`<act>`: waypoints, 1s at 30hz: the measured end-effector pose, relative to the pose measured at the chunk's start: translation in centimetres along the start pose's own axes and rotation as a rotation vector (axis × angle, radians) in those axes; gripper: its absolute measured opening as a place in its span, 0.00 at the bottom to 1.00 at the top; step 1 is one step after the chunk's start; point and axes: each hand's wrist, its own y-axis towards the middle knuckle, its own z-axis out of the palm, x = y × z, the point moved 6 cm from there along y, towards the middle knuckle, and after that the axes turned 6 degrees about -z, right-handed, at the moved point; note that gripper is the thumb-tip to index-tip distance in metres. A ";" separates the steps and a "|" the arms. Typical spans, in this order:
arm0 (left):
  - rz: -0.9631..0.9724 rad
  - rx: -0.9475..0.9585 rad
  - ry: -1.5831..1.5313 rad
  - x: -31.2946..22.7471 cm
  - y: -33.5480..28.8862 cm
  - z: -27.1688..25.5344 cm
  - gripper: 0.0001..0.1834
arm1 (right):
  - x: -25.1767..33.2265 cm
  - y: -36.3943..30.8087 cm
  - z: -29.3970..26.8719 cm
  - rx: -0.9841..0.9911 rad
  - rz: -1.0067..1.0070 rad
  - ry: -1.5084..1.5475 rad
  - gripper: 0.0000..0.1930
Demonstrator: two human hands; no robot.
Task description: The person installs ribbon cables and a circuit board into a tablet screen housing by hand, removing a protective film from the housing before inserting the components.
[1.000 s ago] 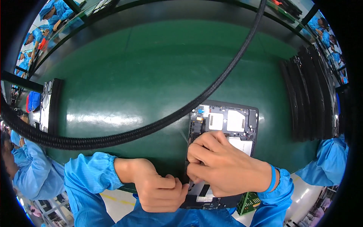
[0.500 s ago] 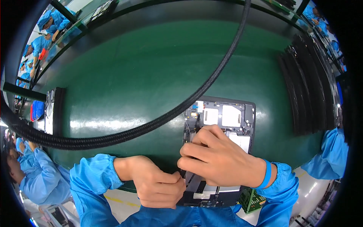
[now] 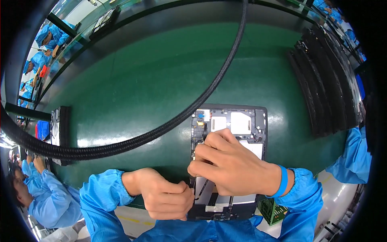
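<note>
Left hand [image 3: 167,197] curled into a loose fist, knuckles up, at the near left edge of an opened flat black rectangular electronic device [image 3: 252,148] with white and silver inner panels; grip on anything hidden, can't tell. Right hand [image 3: 227,163], blue band [image 3: 284,181] at the wrist, lies over the device's middle, fingers bent inward toward its left side; fingertips hidden, can't tell if pinching. Device lies at the near edge of a green tabletop [image 3: 141,88], right of centre. Thick black braided cable [image 3: 169,126] arcs across from far to left. Green slotted plastic crate [image 3: 272,210] below, near right. Row of upright black slabs [image 3: 328,84] far right; smaller black-and-silver stack [image 3: 60,135] left. Blue-clad co-worker [image 3: 52,201] near left.
</note>
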 end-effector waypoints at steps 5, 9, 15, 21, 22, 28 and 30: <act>0.032 0.012 -0.011 -1.1 -1.5 -0.6 0.24 | 0.1 0.6 1.1 0.020 0.024 0.049 0.19; 0.017 0.006 -0.036 -1.2 -1.4 -0.9 0.23 | 0.2 0.6 1.0 0.054 0.031 0.100 0.18; 0.028 -0.007 -0.022 -1.2 -1.7 -0.7 0.24 | -0.5 0.6 0.3 0.106 0.033 0.207 0.17; 0.028 -0.025 -0.011 -0.7 -1.0 -0.4 0.26 | -0.8 0.4 0.7 0.035 0.075 0.194 0.14; 0.027 -0.024 -0.012 -0.7 -1.0 -0.4 0.26 | -0.9 0.4 0.7 0.001 0.080 0.181 0.13; 0.142 -0.002 0.096 -1.0 -0.9 0.1 0.27 | -1.3 0.0 0.1 -0.083 0.143 0.223 0.07; 0.149 -0.017 0.106 -1.1 -0.8 0.1 0.28 | -1.2 0.1 0.0 -0.085 0.148 0.220 0.06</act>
